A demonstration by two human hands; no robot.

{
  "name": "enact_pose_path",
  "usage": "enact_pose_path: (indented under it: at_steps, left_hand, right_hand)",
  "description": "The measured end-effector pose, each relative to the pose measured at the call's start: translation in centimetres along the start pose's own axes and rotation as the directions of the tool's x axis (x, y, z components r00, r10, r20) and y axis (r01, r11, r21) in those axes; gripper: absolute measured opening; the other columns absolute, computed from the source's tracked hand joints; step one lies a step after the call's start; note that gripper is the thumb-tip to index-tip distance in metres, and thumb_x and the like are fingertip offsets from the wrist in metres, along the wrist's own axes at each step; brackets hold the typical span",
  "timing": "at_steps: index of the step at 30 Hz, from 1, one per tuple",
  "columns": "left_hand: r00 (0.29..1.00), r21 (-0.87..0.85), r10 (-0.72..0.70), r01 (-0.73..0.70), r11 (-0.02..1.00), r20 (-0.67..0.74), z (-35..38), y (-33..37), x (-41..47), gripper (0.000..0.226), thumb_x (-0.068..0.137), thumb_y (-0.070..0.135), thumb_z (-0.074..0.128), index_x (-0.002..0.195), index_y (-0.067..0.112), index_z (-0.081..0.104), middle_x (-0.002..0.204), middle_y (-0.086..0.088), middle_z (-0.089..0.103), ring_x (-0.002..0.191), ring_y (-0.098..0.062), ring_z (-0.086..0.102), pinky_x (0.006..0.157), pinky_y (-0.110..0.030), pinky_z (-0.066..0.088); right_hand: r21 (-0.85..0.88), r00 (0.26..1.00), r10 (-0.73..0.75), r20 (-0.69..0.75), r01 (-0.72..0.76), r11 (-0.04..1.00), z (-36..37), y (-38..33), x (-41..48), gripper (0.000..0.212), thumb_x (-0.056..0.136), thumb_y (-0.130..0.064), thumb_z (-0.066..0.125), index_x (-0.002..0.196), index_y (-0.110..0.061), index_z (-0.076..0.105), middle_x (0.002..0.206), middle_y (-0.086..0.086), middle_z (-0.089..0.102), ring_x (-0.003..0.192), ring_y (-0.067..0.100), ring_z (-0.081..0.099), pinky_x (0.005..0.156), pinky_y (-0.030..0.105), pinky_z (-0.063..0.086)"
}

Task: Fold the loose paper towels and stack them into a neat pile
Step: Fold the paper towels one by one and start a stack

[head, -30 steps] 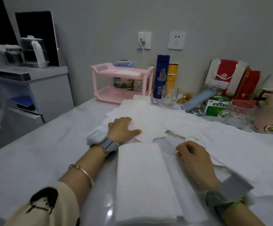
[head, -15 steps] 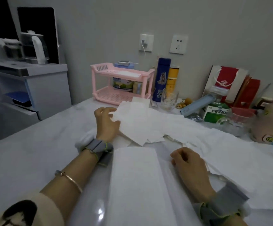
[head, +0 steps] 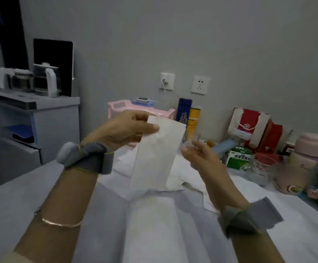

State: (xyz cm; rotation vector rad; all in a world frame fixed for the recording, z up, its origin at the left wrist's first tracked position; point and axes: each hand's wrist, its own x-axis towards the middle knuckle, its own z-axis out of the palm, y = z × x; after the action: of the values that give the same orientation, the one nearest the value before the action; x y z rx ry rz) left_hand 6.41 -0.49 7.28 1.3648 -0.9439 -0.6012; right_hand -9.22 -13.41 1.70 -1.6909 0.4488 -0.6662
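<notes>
Right now my left hand pinches the paper towel by its top corner, aloft over the surface; my right hand hovers released beside it. Limp, featherlight, tearable: I'd pinch both top corners gently.

paper towel in left hand

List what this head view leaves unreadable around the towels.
Head view only.
Blur hides whether the right hand touches the held paper towel, which the left hand pinches.
The bottom edge cuts off the folded pile; blur hides its layers.
The held paper towel partly hides the loose towels.
The left hand hides most of the pink rack.
</notes>
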Motion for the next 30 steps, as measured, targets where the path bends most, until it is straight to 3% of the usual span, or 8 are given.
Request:
enact_pose_path:
  at_steps: [2,6,11,16,18,20,25,30]
  left_hand:
    - [1.000,-0.013,0.010,-0.010,1.000,0.030,0.2,0.5,-0.2,0.021,0.074,0.004,0.067,0.092,0.014,0.066,0.083,0.001,0.074,0.072,-0.011,0.070,0.057,-0.020,0.055]
    - [0.998,0.279,0.034,-0.020,0.960,-0.045,0.8,0.9,0.0,0.025,0.079,0.007,0.070,0.098,0.021,0.064,0.089,0.003,0.072,0.076,-0.010,0.069,0.056,-0.016,0.053]
    - [0.971,0.714,0.164,0.010,0.700,-0.175,1.4,1.4,-0.4,0.021,0.082,0.038,0.067,0.085,0.018,0.063,0.082,0.003,0.065,0.070,-0.014,0.062,0.058,-0.026,0.051]
    - [0.980,0.593,-0.182,0.100,0.799,0.079,3.7,2.2,-1.8,0.064,0.056,0.076,0.038,0.088,0.025,0.062,0.082,0.005,0.069,0.068,-0.010,0.070,0.055,-0.020,0.056]
    - [0.975,0.654,-0.198,0.088,0.751,0.096,4.5,1.9,-1.4,0.077,0.058,0.076,0.035,0.105,0.022,0.062,0.098,-0.002,0.068,0.081,-0.019,0.070,0.073,-0.031,0.059]
    - [0.979,0.695,-0.192,0.090,0.714,0.070,4.6,1.7,-1.1,0.068,0.076,0.067,0.039,0.117,0.017,0.059,0.107,-0.005,0.066,0.090,-0.023,0.068,0.082,-0.037,0.056]
    - [0.982,0.594,-0.187,0.136,0.793,0.025,3.4,2.2,-1.4,0.019,0.093,0.031,0.051,0.091,0.017,0.062,0.071,0.005,0.069,0.058,-0.009,0.068,0.053,-0.022,0.056]
    - [0.974,0.546,-0.120,0.208,0.811,-0.194,0.1,1.9,-4.5,0.014,0.091,0.021,0.055,0.085,0.014,0.066,0.070,-0.001,0.070,0.049,-0.005,0.063,0.042,-0.015,0.047]
  right_hand:
    - [0.098,0.992,0.040,0.117,-0.052,0.994,0.6,-0.9,0.0,0.039,0.085,-0.030,0.062,0.120,-0.016,0.054,0.114,-0.009,0.064,0.098,0.009,0.062,0.088,0.028,0.046]
    - [0.241,0.985,0.043,0.166,-0.083,0.967,0.1,-1.9,-0.2,0.013,0.090,-0.017,0.056,0.095,-0.015,0.068,0.093,0.000,0.074,0.086,0.016,0.070,0.079,0.032,0.056]
    - [0.207,0.999,0.007,0.037,-0.015,0.978,-0.6,-2.4,-0.1,0.029,0.073,-0.023,0.068,0.097,-0.008,0.066,0.085,-0.004,0.074,0.074,0.011,0.070,0.058,0.019,0.054]
    - [0.112,0.994,-0.050,0.099,0.039,0.993,0.8,-2.0,-0.5,0.041,0.055,-0.039,0.071,0.089,-0.017,0.069,0.088,-0.002,0.073,0.078,0.011,0.069,0.066,0.024,0.056]
    - [0.108,0.985,-0.051,0.166,0.034,0.994,1.2,-2.0,-0.7,0.043,0.054,-0.045,0.068,0.086,-0.016,0.072,0.089,0.003,0.073,0.079,0.015,0.068,0.072,0.027,0.055]
    - [0.149,0.980,-0.037,0.197,0.007,0.989,1.2,-2.1,-0.7,0.041,0.058,-0.043,0.064,0.086,-0.014,0.072,0.087,0.005,0.073,0.077,0.015,0.068,0.069,0.025,0.056]
    - [0.265,0.976,0.041,0.214,-0.098,0.959,0.7,-2.6,-0.7,0.031,0.071,-0.030,0.063,0.093,-0.010,0.067,0.085,0.002,0.073,0.078,0.016,0.071,0.061,0.025,0.056]
    - [0.318,0.984,0.105,0.142,-0.146,0.937,0.6,-2.9,-0.8,0.020,0.084,-0.022,0.062,0.099,-0.009,0.064,0.089,0.005,0.074,0.076,0.019,0.071,0.061,0.030,0.059]
